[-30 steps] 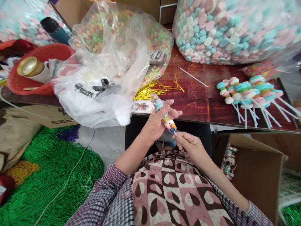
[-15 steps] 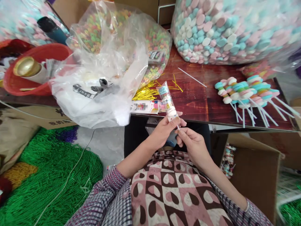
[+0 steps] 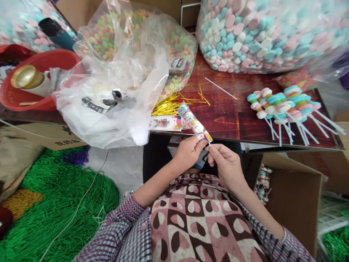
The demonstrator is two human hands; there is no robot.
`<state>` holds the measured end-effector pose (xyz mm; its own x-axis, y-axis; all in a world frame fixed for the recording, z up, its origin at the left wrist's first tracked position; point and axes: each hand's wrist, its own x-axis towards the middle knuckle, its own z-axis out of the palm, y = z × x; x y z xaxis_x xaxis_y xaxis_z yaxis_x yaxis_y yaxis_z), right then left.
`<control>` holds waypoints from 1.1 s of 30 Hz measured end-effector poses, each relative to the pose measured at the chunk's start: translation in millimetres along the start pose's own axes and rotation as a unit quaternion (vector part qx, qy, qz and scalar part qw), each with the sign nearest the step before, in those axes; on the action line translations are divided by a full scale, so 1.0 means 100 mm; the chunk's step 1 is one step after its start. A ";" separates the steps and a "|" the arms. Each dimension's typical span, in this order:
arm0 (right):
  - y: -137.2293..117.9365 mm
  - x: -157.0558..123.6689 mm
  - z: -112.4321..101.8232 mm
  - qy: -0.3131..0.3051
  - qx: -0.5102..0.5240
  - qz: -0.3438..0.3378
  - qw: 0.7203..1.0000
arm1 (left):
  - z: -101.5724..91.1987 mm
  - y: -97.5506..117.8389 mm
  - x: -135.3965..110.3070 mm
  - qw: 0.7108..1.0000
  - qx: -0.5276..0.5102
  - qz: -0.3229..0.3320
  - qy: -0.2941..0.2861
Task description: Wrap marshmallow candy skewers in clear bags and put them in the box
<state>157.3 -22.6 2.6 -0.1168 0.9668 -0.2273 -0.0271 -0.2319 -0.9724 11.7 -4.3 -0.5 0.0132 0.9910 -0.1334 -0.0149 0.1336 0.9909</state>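
Note:
A marshmallow skewer in a clear printed bag [image 3: 194,122] tilts up and to the left over the table's front edge. My left hand [image 3: 188,152] is closed, its thumb and fingers pinching the bag's lower open end. My right hand [image 3: 225,160] is closed too, finger and thumb gripping the skewer's white stick just below the bag. Just beyond lie gold twist ties [image 3: 167,105] in a heap and a stack of flat printed bags [image 3: 165,123]. Unwrapped marshmallow skewers [image 3: 283,103] lie grouped on the right of the table.
A big bag of pastel marshmallows [image 3: 245,40] stands at the back right. Bags of gummy rings [image 3: 178,45] and a red basin [image 3: 61,56] sit to the left. A loose white stick [image 3: 221,88] lies on the table [image 3: 218,109]. Below right is a cardboard box [image 3: 294,203] with wrapped skewers inside.
The bagged skewer has swung its top to the left and leans more. My left hand has shifted its hold down to the bag's end. My right hand still grips the stick.

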 end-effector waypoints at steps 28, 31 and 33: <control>-0.20 0.08 -0.23 -0.128 -0.056 0.020 0.990 | -0.01 0.17 -0.10 0.898 -0.388 -0.143 -0.149; -0.27 0.15 -0.30 -0.099 0.060 0.009 0.993 | 0.06 0.19 -0.17 0.832 -0.431 -0.178 -0.300; -0.29 0.16 -0.25 -0.153 0.124 0.039 0.980 | 0.14 0.19 -0.21 0.787 -0.447 -0.199 -0.375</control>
<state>181.4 2.1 26.0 -0.4187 0.8767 -0.2370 -0.2423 -0.3593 -0.9012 25.0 -23.0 21.1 0.7769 0.6276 -0.0506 -0.5531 0.7187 0.4215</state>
